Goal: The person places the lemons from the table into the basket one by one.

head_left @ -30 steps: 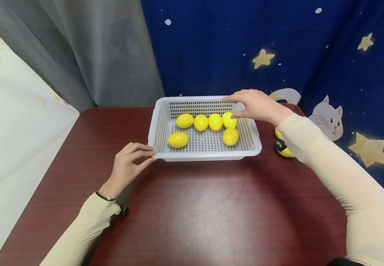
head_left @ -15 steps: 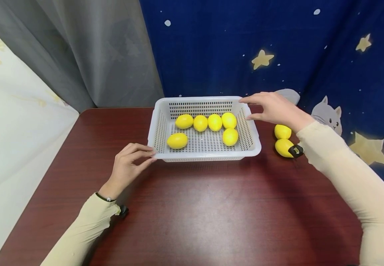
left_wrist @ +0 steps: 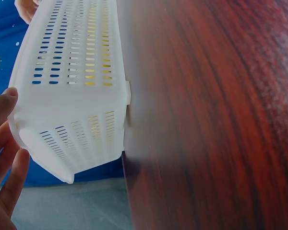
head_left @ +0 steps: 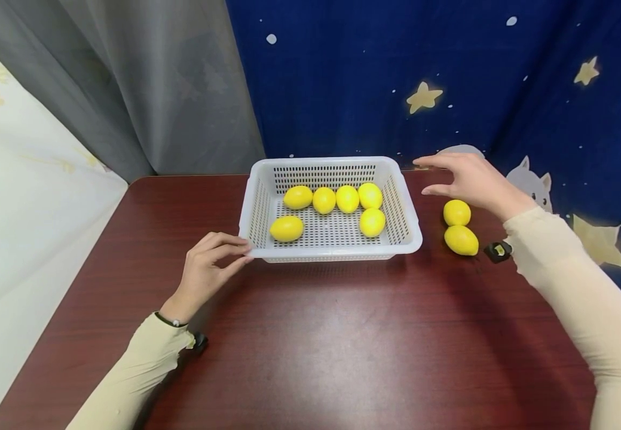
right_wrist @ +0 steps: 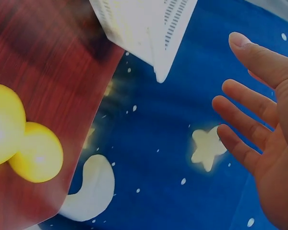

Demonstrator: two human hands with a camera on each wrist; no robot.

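Observation:
A white perforated plastic basket (head_left: 337,252) stands toward the back of the table, with several yellow lemons (head_left: 324,200) on its floor. My left hand (head_left: 205,266) holds the basket's near left corner; in the left wrist view the thumb (left_wrist: 5,101) and fingers lie at the rim. To the right of the basket, my right hand (head_left: 474,182) is raised, thumb and fingers spread, holding nothing. Two more lemons, a rear one (head_left: 457,213) and a front one (head_left: 461,240), lie together on the table, below the right hand in the head view.
The dark red wooden table (head_left: 321,346) ends just behind the basket. A blue curtain (head_left: 342,77) with stars and a grey curtain (head_left: 181,89) hang behind it. At the left is a pale patterned cloth (head_left: 14,197).
My right hand has moved right, from above the basket's right side to beyond it, and the two lemons outside have come into full view. The left hand has stayed at the corner.

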